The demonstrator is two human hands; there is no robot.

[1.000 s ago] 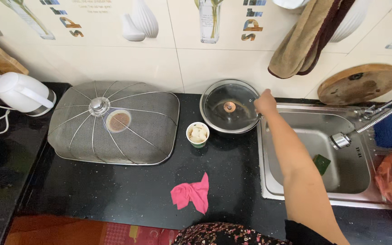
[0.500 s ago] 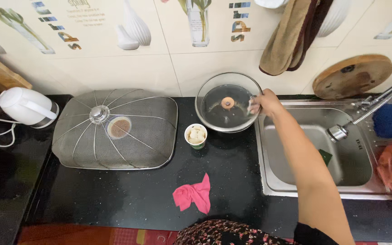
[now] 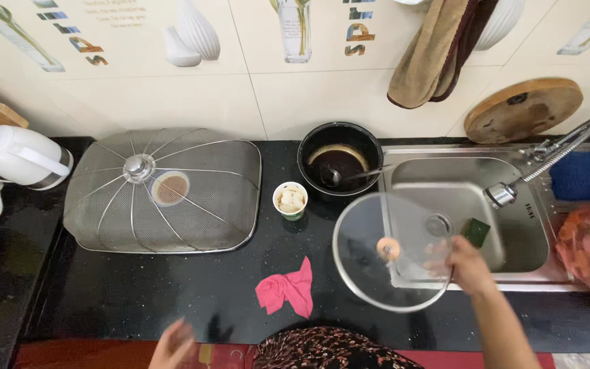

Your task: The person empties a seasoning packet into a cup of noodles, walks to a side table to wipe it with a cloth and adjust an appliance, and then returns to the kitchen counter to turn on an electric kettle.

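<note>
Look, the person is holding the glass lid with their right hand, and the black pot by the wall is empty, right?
Not quite. The head view shows the right hand holding the glass lid, but the black pot is not empty: it holds dark liquid and a ladle.

Shiny black stone counter [image 3: 138, 294], pale cream tiled wall [image 3: 172, 102] with vase pictures, silver metal sink [image 3: 445, 178] with a bendy tap [image 3: 548, 160], brown towel [image 3: 431, 55] hanging up, round wooden board [image 3: 520, 109] leaning on the wall
</note>
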